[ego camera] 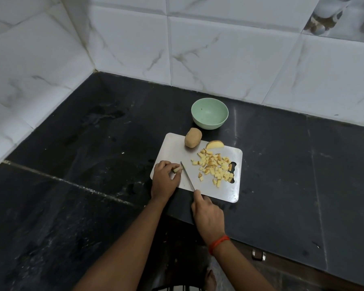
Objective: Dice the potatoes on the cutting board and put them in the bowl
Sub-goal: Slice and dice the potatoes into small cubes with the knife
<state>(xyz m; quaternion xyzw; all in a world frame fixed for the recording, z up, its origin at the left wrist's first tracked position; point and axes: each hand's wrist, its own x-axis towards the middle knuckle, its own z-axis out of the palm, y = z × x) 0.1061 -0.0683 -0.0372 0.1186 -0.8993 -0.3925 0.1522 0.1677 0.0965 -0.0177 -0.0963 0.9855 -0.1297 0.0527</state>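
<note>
At the cutting board's [219, 192] left edge the left hand [165, 177] pinches a small potato piece [177, 169], best kept tucked clear as the right hand [208, 215], curled tight round the knife [187, 176], slices down.

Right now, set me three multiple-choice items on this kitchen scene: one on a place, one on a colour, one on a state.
1. Where does the whole potato lie?
A. In the bowl
B. On the far edge of the cutting board
C. In the left hand

2. What colour is the bowl?
A. Red
B. Black
C. Pale green

3. What is the right hand doing?
A. Gripping the knife
B. Lying flat and empty
C. Lifting the bowl

Answers:
1 B: it sits on the board's far edge, next to the bowl.
2 C: the bowl's wall and inside are both pale green.
3 A: its fingers curl round the handle, and the blade is at the potato piece that the left hand holds.
</note>
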